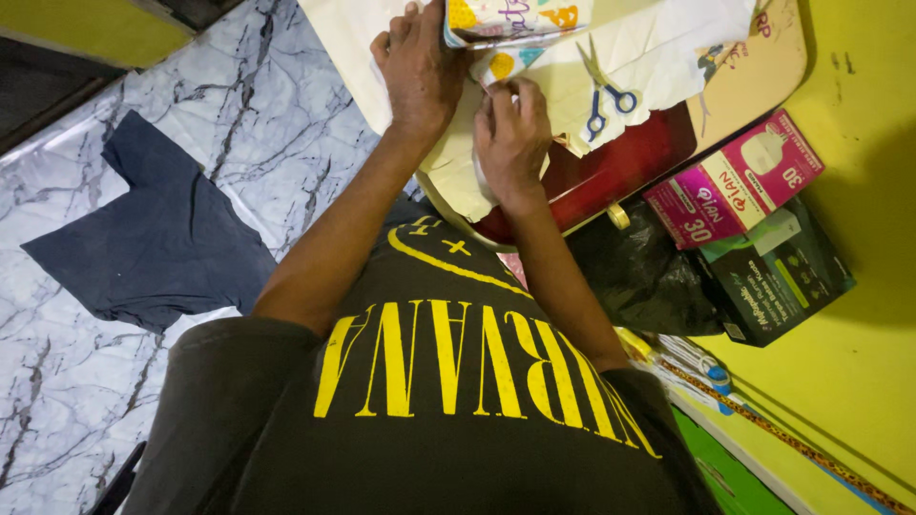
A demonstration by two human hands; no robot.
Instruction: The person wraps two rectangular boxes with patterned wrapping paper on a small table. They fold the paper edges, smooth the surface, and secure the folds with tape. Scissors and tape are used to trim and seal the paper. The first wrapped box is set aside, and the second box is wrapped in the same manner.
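Left hand [417, 72] pressing the patterned paper [515, 19] flat with spread fingers, right hand [512, 133] pinching its edge; keep the sheet taut beside the scissors [601, 88].

Crowded on the low table [763, 67], open on the marble floor [286, 124].

Around the table: scissors [603, 88] lying just right of both hands, white paper [668, 43] spread beneath, patterned package [515, 17] blocking the far edge above the left hand [420, 72] and right hand [512, 133]. Right of the table, against the yellow wall: pink box [735, 181], dark green box [778, 272], black plastic bag [639, 277], packed close together. Left of the table: bare floor, then a dark shirt [157, 238] lying flat, well apart.
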